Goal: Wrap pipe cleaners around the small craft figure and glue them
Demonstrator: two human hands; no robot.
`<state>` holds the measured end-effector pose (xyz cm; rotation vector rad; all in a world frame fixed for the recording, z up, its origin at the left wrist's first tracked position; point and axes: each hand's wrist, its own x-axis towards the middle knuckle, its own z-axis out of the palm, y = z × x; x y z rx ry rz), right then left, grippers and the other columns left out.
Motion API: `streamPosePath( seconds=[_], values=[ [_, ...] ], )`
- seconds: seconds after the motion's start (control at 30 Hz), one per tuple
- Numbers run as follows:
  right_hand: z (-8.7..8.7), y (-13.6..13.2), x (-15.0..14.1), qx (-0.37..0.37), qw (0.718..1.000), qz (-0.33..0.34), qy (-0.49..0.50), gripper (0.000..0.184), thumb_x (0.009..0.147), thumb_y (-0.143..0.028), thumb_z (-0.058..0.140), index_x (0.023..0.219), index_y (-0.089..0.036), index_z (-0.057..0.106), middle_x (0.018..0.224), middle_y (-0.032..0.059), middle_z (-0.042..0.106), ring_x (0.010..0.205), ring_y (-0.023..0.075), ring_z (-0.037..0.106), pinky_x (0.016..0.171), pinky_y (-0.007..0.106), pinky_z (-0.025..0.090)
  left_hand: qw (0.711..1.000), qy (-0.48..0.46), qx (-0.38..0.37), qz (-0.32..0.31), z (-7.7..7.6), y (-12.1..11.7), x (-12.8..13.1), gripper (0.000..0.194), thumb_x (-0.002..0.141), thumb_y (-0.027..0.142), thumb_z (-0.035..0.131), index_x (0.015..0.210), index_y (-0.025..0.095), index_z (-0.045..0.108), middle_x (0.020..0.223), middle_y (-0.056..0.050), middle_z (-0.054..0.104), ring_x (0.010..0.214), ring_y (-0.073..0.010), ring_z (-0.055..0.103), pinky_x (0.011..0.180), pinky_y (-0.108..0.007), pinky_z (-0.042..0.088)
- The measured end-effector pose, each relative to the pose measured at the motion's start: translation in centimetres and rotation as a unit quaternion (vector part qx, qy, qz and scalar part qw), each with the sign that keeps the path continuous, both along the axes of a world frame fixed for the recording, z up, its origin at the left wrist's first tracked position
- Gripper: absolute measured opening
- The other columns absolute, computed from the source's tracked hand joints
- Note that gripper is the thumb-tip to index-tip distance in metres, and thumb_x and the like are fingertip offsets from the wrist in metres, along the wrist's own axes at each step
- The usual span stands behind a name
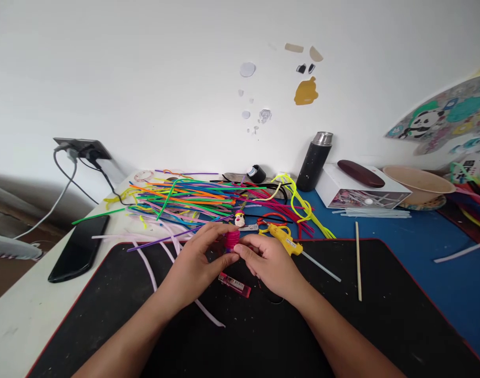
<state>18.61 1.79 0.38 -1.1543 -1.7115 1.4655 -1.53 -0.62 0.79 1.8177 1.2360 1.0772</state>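
Observation:
Between my two hands is a small pink coiled pipe cleaner piece (232,240), held upright with a bit of purple showing at its base. My left hand (200,257) pinches it with the thumb low and the fingers near its top. From the other side, the thumb and fingers of my right hand (272,262) grip its lower part; the fingers partly hide it. Just below lies a pink lighter (235,285) on the black mat (322,325). A small white-faced figure with a pink top (239,219) stands behind the coil, beside orange-handled scissors (271,216).
A yellow glue gun (283,239) lies right of my hands, near a wooden stick (358,262). Many coloured pipe cleaners (192,197) spread behind. A phone (78,247) lies left. Along the wall are a black thermos (314,160), a white box (362,184) and glue sticks (374,213).

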Motion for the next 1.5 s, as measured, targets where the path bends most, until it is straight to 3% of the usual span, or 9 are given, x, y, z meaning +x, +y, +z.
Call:
streamPosePath(
  seconds=[0.17, 0.33, 0.67, 0.77, 0.93, 1.07, 1.2, 1.33, 1.5],
  values=[
    [-0.3, 0.1, 0.0, 0.075, 0.995, -0.009, -0.061, 0.030, 0.100, -0.040, 0.063, 0.077, -0.021, 0.067, 0.069, -0.0011, 0.064, 0.063, 0.0159, 0.055, 0.060, 0.029, 0.037, 0.999, 0.049, 0.004, -0.002, -0.3, -0.1, 0.3, 0.043, 0.093, 0.025, 0.076, 0.135, 0.031, 0.068, 0.132, -0.008, 0.072, 0.124, -0.0294, 0.066, 0.109, -0.047, 0.052],
    [-0.4, -0.1, 0.1, 0.108, 0.989, -0.001, -0.102, 0.032, 0.103, -0.040, 0.062, 0.078, -0.022, 0.070, 0.072, -0.0005, 0.070, 0.067, 0.0171, 0.060, 0.063, 0.029, 0.038, 0.998, 0.061, 0.000, 0.013, -0.5, -0.1, 0.5, 0.044, 0.092, 0.023, 0.075, 0.135, 0.032, 0.070, 0.131, -0.007, 0.073, 0.126, -0.0300, 0.066, 0.110, -0.047, 0.052],
    [0.3, -0.2, 0.1, 0.195, 0.966, -0.015, -0.169, 0.039, 0.105, -0.038, 0.057, 0.070, -0.023, 0.061, 0.061, -0.0018, 0.060, 0.058, 0.0160, 0.050, 0.061, 0.031, 0.030, 0.995, 0.086, -0.011, 0.045, -0.7, 0.3, 0.4, 0.041, 0.087, 0.031, 0.082, 0.128, 0.029, 0.073, 0.125, -0.007, 0.073, 0.113, -0.0299, 0.070, 0.098, -0.044, 0.058],
    [0.0, -0.3, 0.2, 0.207, 0.962, -0.017, -0.175, 0.039, 0.106, -0.038, 0.056, 0.070, -0.023, 0.060, 0.062, -0.0016, 0.059, 0.058, 0.0162, 0.050, 0.060, 0.031, 0.029, 0.996, 0.077, -0.013, 0.047, -0.7, 0.3, 0.4, 0.041, 0.086, 0.032, 0.083, 0.126, 0.029, 0.074, 0.122, -0.007, 0.074, 0.113, -0.0301, 0.070, 0.100, -0.045, 0.057],
    [0.0, -0.2, 0.1, 0.209, 0.962, -0.020, -0.176, 0.040, 0.106, -0.039, 0.057, 0.070, -0.023, 0.062, 0.061, -0.0013, 0.060, 0.056, 0.0161, 0.049, 0.060, 0.031, 0.029, 0.996, 0.046, -0.046, 0.060, -0.8, 0.3, 0.4, 0.045, 0.084, 0.036, 0.086, 0.126, 0.028, 0.074, 0.119, -0.007, 0.074, 0.100, -0.0272, 0.071, 0.088, -0.041, 0.060],
    [0.0, -0.2, 0.1, 0.191, 0.968, -0.021, -0.158, 0.039, 0.106, -0.040, 0.056, 0.072, -0.023, 0.064, 0.062, -0.0010, 0.061, 0.058, 0.0164, 0.050, 0.059, 0.031, 0.030, 0.988, -0.062, -0.133, 0.049, -0.8, 0.4, 0.6, 0.053, 0.079, 0.042, 0.090, 0.126, 0.025, 0.072, 0.124, -0.008, 0.073, 0.087, -0.0215, 0.070, 0.076, -0.036, 0.061],
    [0.0, -0.1, 0.1, 0.145, 0.983, -0.019, -0.112, 0.037, 0.105, -0.040, 0.056, 0.073, -0.023, 0.063, 0.064, -0.0018, 0.059, 0.060, 0.0160, 0.051, 0.059, 0.030, 0.032, 0.950, -0.209, -0.232, 0.013, -0.3, 0.5, 0.9, 0.059, 0.070, 0.039, 0.097, 0.120, 0.021, 0.071, 0.104, -0.004, 0.072, 0.083, -0.0195, 0.068, 0.061, -0.027, 0.058],
    [0.1, 0.0, 0.2, 0.072, 0.996, -0.013, -0.054, 0.037, 0.104, -0.043, 0.057, 0.073, -0.023, 0.061, 0.057, -0.0041, 0.053, 0.053, 0.0144, 0.047, 0.055, 0.029, 0.034, 0.921, -0.299, -0.250, -0.005, 0.1, 0.5, 1.2, 0.055, 0.066, 0.030, 0.101, 0.112, 0.019, 0.074, 0.095, -0.001, 0.070, 0.072, -0.0135, 0.064, 0.054, -0.022, 0.057],
    [0.2, 0.1, 0.2, -0.026, 0.999, -0.001, 0.027, 0.045, 0.098, -0.062, 0.063, 0.077, -0.022, 0.063, 0.053, -0.0063, 0.049, 0.046, 0.0122, 0.044, 0.048, 0.027, 0.033, 0.898, -0.365, -0.242, -0.027, -0.4, 0.1, 1.6, 0.052, 0.072, 0.023, 0.098, 0.120, 0.024, 0.077, 0.091, -0.001, 0.072, 0.066, -0.0114, 0.067, 0.053, -0.020, 0.060]
  ],
)
